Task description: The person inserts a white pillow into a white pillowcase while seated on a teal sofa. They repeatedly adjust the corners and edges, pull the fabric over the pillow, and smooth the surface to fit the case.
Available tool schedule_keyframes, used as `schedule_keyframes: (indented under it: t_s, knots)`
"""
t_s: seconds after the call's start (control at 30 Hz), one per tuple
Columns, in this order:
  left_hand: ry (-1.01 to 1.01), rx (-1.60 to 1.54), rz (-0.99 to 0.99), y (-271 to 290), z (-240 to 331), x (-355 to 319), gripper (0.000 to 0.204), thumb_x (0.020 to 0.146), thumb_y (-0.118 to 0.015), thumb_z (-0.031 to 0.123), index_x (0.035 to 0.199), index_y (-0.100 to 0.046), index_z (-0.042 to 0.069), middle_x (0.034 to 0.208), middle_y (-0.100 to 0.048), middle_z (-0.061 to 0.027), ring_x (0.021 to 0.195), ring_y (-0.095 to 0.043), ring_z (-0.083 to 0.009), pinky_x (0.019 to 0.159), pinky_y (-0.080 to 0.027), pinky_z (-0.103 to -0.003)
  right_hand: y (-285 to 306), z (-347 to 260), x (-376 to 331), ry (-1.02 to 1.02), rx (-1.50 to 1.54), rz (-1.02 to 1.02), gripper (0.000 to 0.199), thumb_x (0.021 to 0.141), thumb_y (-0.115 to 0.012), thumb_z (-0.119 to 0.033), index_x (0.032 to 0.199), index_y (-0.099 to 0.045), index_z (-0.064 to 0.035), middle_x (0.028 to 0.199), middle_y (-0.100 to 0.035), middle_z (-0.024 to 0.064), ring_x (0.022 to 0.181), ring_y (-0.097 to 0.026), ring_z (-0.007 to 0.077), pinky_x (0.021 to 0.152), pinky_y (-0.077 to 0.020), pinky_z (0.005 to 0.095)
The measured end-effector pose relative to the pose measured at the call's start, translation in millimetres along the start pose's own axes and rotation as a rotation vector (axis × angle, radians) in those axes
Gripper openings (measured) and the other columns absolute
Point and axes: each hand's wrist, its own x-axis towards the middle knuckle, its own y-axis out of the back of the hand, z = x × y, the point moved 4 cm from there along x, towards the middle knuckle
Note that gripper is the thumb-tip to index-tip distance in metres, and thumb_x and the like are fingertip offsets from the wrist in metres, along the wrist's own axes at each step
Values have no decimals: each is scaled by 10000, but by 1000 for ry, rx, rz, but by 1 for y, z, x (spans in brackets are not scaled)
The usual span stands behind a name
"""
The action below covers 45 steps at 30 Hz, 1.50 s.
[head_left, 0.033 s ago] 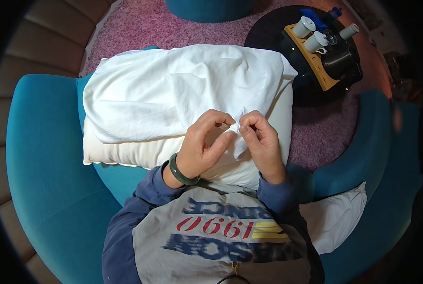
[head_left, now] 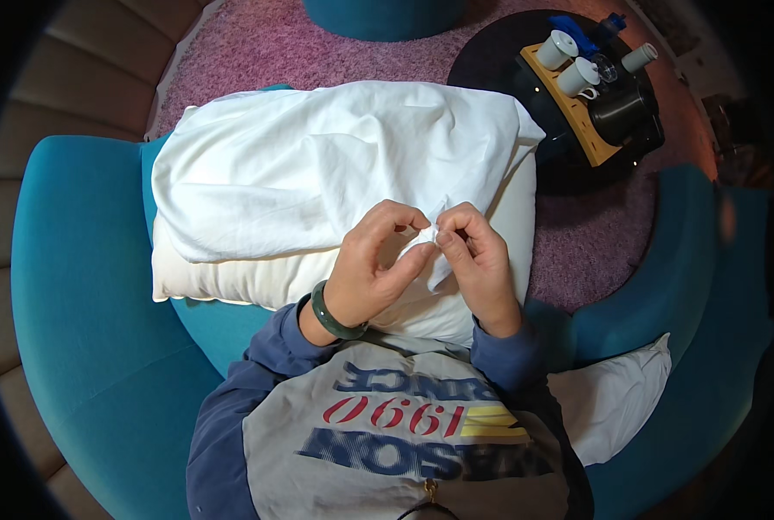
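Across my lap lies a plump white pillow (head_left: 239,282), with a white pillowcase (head_left: 317,165) covering most of its upper side in loose folds. Its near left edge shows bare and cream-toned. Both hands meet over the pillow's near right part, pinching a small gathered piece of the white cloth. My left hand (head_left: 374,264), a dark green bangle on its wrist, holds the gather between thumb and fingertips. My right hand (head_left: 475,260) grips the same bit from the other side, fingers curled. A fold of the cloth hangs below the fingertips.
I sit in a curved teal sofa (head_left: 84,260). Another white pillow or cloth (head_left: 616,399) lies by my right side. Far right stands a round black table (head_left: 491,78) with a wooden tray (head_left: 584,130), white lidded cups (head_left: 577,80) and a black kettle (head_left: 619,113). A pink-purple rug (head_left: 248,52) lies beyond.
My left thumb has shifted slightly up and right along the gathered cloth. Otherwise the hands and pillow stay in place.
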Motion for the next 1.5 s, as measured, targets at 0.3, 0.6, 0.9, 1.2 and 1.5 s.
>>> schedule_keyframes:
  t_s: [0.3,0.6,0.9,1.2,1.5]
  knots:
    - [260,-242,46,-3,-11,-10,232,927,-604,-34,1158,-587,-6,1072,-620,-42,982,-579,-111,889,-472,-263,1,10,2,-53,61,-29,98,992,-627,-84,988,-558,-15,858,-530,-16,796,-489,70,688,-428,238]
    - [66,-657,262,56,8,-17,166,898,-583,-7,1042,-540,61,1055,-580,-102,990,-549,-182,879,-449,-303,-13,-4,2,-101,-279,-283,137,943,-687,-94,1006,-621,7,869,-596,77,836,-598,132,663,-506,286]
    - [-269,-427,508,161,54,-50,374,1014,-529,65,1375,-509,-34,1221,-622,-166,1112,-621,-243,1025,-482,-355,33,-6,7,203,-742,77,256,843,-704,-97,1091,-645,-68,1068,-633,112,1011,-613,309,895,-492,409]
    - [-184,-324,496,197,20,-35,192,1036,-524,50,1206,-584,-17,1143,-636,-100,1029,-617,-134,943,-478,-245,151,87,20,-206,-621,434,348,965,-621,-105,1305,-555,-75,1217,-596,171,1028,-638,312,879,-547,384]
    - [-53,-348,493,234,-2,-1,227,1054,-512,130,1218,-607,6,1292,-651,-143,1086,-647,-162,969,-511,-292,169,76,62,119,-813,423,181,1017,-560,-189,1056,-657,-41,1026,-686,181,962,-663,385,815,-551,425]
